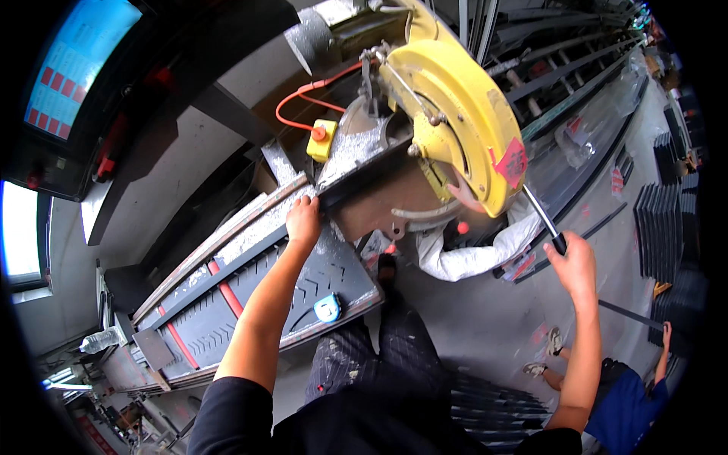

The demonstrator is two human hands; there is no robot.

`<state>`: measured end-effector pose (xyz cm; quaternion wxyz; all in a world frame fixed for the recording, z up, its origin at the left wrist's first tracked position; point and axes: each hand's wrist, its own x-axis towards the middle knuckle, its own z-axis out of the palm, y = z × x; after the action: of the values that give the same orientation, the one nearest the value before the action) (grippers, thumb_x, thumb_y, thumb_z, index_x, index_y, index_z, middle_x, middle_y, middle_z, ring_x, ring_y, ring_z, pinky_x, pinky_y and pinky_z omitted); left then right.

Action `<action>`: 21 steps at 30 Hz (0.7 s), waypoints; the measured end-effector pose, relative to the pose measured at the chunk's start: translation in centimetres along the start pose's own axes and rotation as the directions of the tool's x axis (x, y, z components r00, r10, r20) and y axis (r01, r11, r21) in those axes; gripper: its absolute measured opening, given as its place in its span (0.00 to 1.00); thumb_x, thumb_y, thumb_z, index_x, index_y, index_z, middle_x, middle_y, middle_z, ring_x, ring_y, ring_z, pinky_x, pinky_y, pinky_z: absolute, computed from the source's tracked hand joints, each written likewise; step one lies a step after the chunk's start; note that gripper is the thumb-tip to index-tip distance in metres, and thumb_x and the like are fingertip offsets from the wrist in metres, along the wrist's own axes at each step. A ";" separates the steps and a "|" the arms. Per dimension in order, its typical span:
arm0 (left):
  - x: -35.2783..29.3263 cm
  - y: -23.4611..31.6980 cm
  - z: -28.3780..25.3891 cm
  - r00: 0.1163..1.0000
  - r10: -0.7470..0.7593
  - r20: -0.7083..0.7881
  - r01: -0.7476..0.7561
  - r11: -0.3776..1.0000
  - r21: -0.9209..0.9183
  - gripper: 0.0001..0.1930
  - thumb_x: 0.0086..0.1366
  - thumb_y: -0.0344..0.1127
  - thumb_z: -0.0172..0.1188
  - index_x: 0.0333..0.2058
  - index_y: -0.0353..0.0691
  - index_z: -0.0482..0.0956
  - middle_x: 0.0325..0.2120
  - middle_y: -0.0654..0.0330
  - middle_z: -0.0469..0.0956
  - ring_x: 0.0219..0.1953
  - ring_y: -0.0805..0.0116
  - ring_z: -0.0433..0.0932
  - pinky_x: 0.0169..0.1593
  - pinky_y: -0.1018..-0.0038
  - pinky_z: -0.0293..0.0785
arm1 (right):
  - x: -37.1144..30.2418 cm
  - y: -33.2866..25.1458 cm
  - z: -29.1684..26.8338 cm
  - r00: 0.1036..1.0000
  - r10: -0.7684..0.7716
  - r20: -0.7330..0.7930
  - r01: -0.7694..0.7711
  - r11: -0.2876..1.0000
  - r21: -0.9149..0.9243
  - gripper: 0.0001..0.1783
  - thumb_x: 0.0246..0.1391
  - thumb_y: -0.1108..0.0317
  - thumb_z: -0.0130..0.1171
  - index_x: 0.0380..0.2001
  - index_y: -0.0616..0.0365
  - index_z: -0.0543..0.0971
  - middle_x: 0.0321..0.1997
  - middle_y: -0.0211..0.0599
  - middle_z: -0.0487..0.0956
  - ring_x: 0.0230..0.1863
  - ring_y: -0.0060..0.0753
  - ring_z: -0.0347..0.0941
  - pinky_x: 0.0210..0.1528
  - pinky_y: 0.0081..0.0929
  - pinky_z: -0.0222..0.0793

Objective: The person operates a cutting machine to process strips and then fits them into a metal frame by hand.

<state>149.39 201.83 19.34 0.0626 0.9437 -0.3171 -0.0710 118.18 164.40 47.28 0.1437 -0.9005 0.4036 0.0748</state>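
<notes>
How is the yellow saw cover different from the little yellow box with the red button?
The saw cover is big and round like half a disc; the yellow box is small and square. The cover carries a red sticker on its side, the box a red button and an orange cable. The cover sits near the right hand, the box near the left hand. Both are yellow.

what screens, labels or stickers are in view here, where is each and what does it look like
Screen: upper left, tilted rectangular monitor, light blue with rows of red blocks.
Red sticker: on the yellow saw guard, diamond-shaped, above the handle gripped by the right hand.
Yellow switch box: left of the guard, red button, orange cable.
Left hand: rests on the saw table; no label there.
</notes>
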 end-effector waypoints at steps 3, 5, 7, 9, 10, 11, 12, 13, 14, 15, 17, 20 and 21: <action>0.1 0.3 0.0 0.999 -0.014 0.038 0.013 0.999 0.030 0.14 0.53 0.36 0.67 0.36 0.40 0.73 0.35 0.54 0.73 0.43 0.51 0.75 0.41 0.58 0.75 | 0.3 1.7 2.7 1.000 0.001 -0.007 -0.001 0.999 0.043 0.16 0.50 0.62 0.65 0.26 0.64 0.74 0.21 0.51 0.75 0.27 0.60 0.71 0.30 0.42 0.67; 0.0 0.2 0.0 1.000 -0.001 0.018 0.000 0.997 0.071 0.14 0.52 0.36 0.67 0.36 0.42 0.75 0.34 0.57 0.74 0.42 0.56 0.75 0.40 0.61 0.75 | 0.4 2.1 3.9 1.000 -0.006 -0.013 0.006 0.998 0.056 0.16 0.51 0.62 0.65 0.26 0.64 0.74 0.21 0.51 0.75 0.26 0.60 0.71 0.30 0.42 0.67; 0.1 0.1 0.3 1.000 0.001 0.019 -0.002 0.997 0.072 0.14 0.52 0.36 0.67 0.36 0.41 0.75 0.34 0.57 0.74 0.42 0.56 0.75 0.40 0.61 0.75 | 0.3 2.4 4.8 1.000 0.001 -0.009 0.000 0.996 0.086 0.15 0.51 0.62 0.65 0.27 0.64 0.74 0.21 0.51 0.75 0.25 0.60 0.70 0.29 0.41 0.66; 0.1 0.1 0.2 1.000 -0.002 0.025 0.000 0.997 0.076 0.13 0.52 0.36 0.67 0.35 0.41 0.75 0.35 0.57 0.74 0.43 0.55 0.75 0.41 0.61 0.75 | 0.5 2.7 5.1 1.000 0.007 -0.012 -0.005 0.994 0.108 0.15 0.51 0.63 0.65 0.27 0.65 0.74 0.21 0.51 0.75 0.26 0.60 0.70 0.29 0.41 0.66; 0.1 -0.1 0.3 1.000 -0.003 0.026 0.001 0.997 0.079 0.13 0.53 0.36 0.67 0.35 0.41 0.75 0.35 0.57 0.74 0.43 0.55 0.75 0.42 0.61 0.75 | 0.7 2.7 5.5 1.000 0.007 -0.013 -0.006 0.995 0.104 0.16 0.51 0.62 0.65 0.27 0.65 0.74 0.22 0.52 0.75 0.26 0.60 0.71 0.30 0.41 0.67; 0.2 0.0 0.3 1.000 0.001 0.026 -0.003 0.997 0.077 0.12 0.53 0.36 0.67 0.34 0.40 0.75 0.35 0.57 0.74 0.43 0.55 0.75 0.42 0.61 0.75 | 0.6 3.2 5.9 0.999 -0.019 -0.044 0.024 0.993 0.116 0.16 0.51 0.63 0.65 0.26 0.65 0.73 0.20 0.49 0.72 0.24 0.53 0.67 0.28 0.39 0.65; 0.2 0.2 0.3 1.000 -0.001 0.028 -0.002 0.997 0.076 0.12 0.53 0.36 0.66 0.34 0.40 0.75 0.35 0.56 0.74 0.43 0.55 0.75 0.43 0.61 0.75 | 0.6 3.7 6.4 0.996 -0.045 -0.076 0.055 0.990 0.128 0.16 0.51 0.63 0.65 0.26 0.65 0.73 0.18 0.46 0.70 0.21 0.47 0.63 0.27 0.38 0.62; 0.2 0.3 0.3 1.000 0.006 0.029 -0.008 0.997 0.076 0.12 0.53 0.36 0.66 0.34 0.40 0.75 0.35 0.56 0.74 0.43 0.55 0.75 0.43 0.61 0.75 | 0.5 4.2 6.8 0.992 -0.070 -0.108 0.085 0.987 0.138 0.16 0.52 0.63 0.65 0.25 0.65 0.72 0.16 0.43 0.67 0.18 0.41 0.59 0.25 0.36 0.60; 0.2 0.3 0.2 1.000 0.009 0.028 -0.011 0.997 0.079 0.12 0.53 0.36 0.66 0.34 0.40 0.75 0.35 0.56 0.74 0.43 0.55 0.75 0.43 0.61 0.75 | 0.5 4.0 6.9 0.993 -0.062 -0.104 0.078 0.985 0.152 0.16 0.52 0.63 0.65 0.26 0.65 0.73 0.17 0.44 0.68 0.19 0.41 0.60 0.26 0.36 0.61; 0.2 0.3 0.2 1.000 0.012 0.027 -0.014 0.997 0.082 0.12 0.53 0.36 0.66 0.34 0.40 0.75 0.35 0.56 0.74 0.44 0.55 0.75 0.43 0.61 0.75 | 0.5 3.8 6.8 0.993 -0.057 -0.100 0.072 0.985 0.155 0.16 0.52 0.63 0.64 0.26 0.65 0.73 0.17 0.44 0.68 0.19 0.41 0.60 0.26 0.36 0.61; 0.1 0.2 0.4 1.000 0.011 0.027 -0.014 0.996 0.087 0.12 0.54 0.37 0.66 0.34 0.40 0.75 0.35 0.56 0.74 0.44 0.55 0.75 0.43 0.61 0.75 | 0.5 3.7 6.8 0.994 -0.046 -0.095 0.060 0.986 0.156 0.15 0.52 0.63 0.64 0.26 0.65 0.73 0.17 0.44 0.68 0.19 0.42 0.61 0.26 0.36 0.61; 0.1 0.1 0.3 1.000 0.010 0.027 -0.012 0.995 0.100 0.13 0.54 0.37 0.67 0.34 0.40 0.75 0.36 0.56 0.74 0.44 0.55 0.75 0.42 0.60 0.76 | 0.6 3.2 6.4 1.000 0.003 -0.028 0.001 0.993 0.121 0.15 0.51 0.62 0.65 0.30 0.66 0.76 0.20 0.48 0.74 0.23 0.52 0.68 0.29 0.39 0.65; 0.1 0.1 0.3 1.000 0.014 0.025 -0.017 0.994 0.104 0.13 0.54 0.37 0.67 0.34 0.40 0.75 0.36 0.56 0.73 0.44 0.55 0.75 0.42 0.60 0.76 | 0.6 3.0 6.2 1.000 0.024 0.004 -0.025 0.995 0.098 0.16 0.51 0.62 0.65 0.33 0.66 0.77 0.22 0.51 0.76 0.25 0.57 0.72 0.30 0.40 0.68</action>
<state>149.30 201.66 19.04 0.0102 0.9422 -0.3285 -0.0655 116.25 164.04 40.64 0.1874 -0.8872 0.4177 0.0577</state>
